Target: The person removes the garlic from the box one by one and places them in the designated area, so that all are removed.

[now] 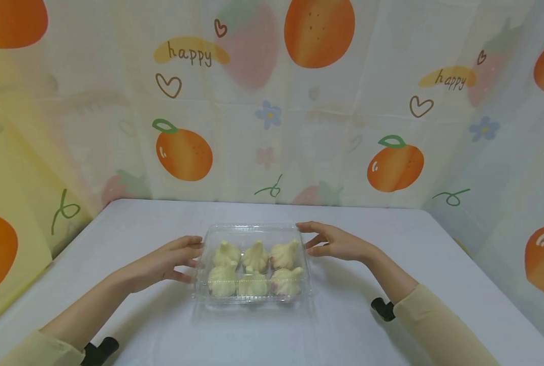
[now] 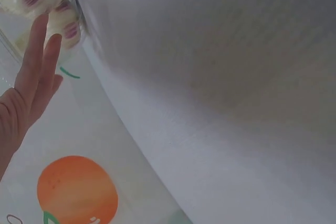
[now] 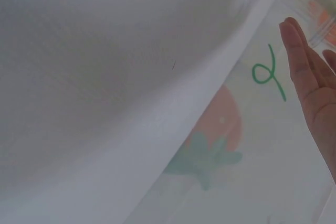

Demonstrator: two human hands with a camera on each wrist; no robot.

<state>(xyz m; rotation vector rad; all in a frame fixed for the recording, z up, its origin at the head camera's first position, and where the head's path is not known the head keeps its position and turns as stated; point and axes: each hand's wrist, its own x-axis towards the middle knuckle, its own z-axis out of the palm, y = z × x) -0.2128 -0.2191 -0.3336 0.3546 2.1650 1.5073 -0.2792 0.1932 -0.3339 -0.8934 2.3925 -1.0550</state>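
Head view: clear rectangular plastic box (image 1: 253,300) lies flat on the white table (image 1: 253,335), between two bare hands. Long axis appears to run left to right, so the short end walls face the palms. Inside, six cream, pleated, peak-topped bulbs (image 1: 255,256) in two rows of three; left wrist view shows purple patches low on some.

Left hand (image 1: 164,262): loosely spread, fingers extended along the box's left end, nothing gripped. Right hand (image 1: 338,241): fingers reaching out, index at the far right corner, thumb lower and apart; nothing gripped. Contact or a slight gap at either end: cannot tell. Neither hand clearly nearer; the right sits toward the far corner, the left a little closer to mid-wall.
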